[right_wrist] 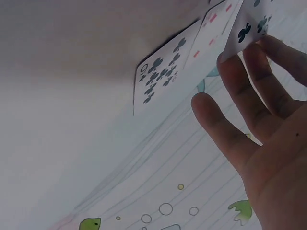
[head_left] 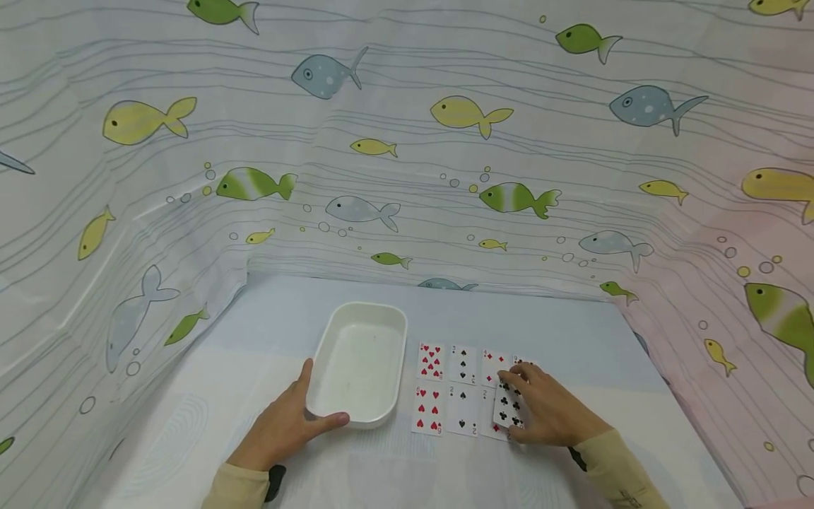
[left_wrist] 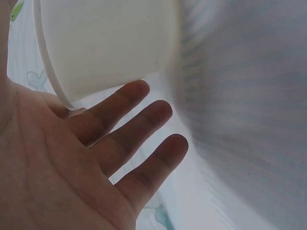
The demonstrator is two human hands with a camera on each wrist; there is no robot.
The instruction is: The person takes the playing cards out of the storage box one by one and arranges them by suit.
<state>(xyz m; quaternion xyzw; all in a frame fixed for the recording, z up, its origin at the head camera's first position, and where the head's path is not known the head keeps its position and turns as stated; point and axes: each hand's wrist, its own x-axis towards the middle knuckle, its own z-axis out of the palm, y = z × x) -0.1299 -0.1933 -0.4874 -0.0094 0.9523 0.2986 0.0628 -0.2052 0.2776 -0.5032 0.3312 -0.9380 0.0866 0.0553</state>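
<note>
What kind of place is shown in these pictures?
Probably a tabletop recording booth: a fish-print curtain walls in a covered table holding a white tray and rows of playing cards.

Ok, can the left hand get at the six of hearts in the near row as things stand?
Probably yes. The left hand rests open against the near end of the white tray, and the six of hearts lies face up just past the tray's near corner. Nothing covers it; the right hand is busy further right.
</note>
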